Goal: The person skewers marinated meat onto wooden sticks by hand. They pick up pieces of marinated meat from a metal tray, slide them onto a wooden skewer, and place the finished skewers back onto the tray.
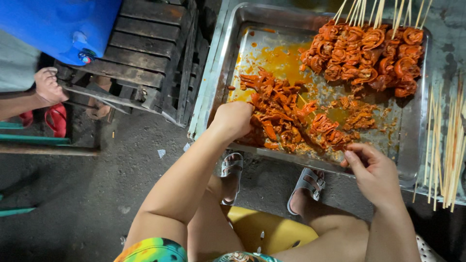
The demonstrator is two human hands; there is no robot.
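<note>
While the left hand [234, 119] rests curled in the loose pile of orange meat pieces [276, 114], its fingers are hidden, so I cannot tell what they grip. The right hand [373, 170] pinches a thin stick with meat [326, 132] on it. Both are in the metal tray [410, 160]. Finished skewers [369, 53] lie at the far end. Bare sticks [449, 145] lie beside it.

Materials and finishes, as observed.
A scratched, dull-shiny metal tray [412, 145] is smeared with glossy orange sauce; wet, glistening marinated meat pieces [276, 111] are seen. Pale matt wooden skewers [449, 145], a dark weathered wooden pallet [145, 53], a smooth blue plastic drum [48, 24] and rough concrete floor [87, 194] are noted.
</note>
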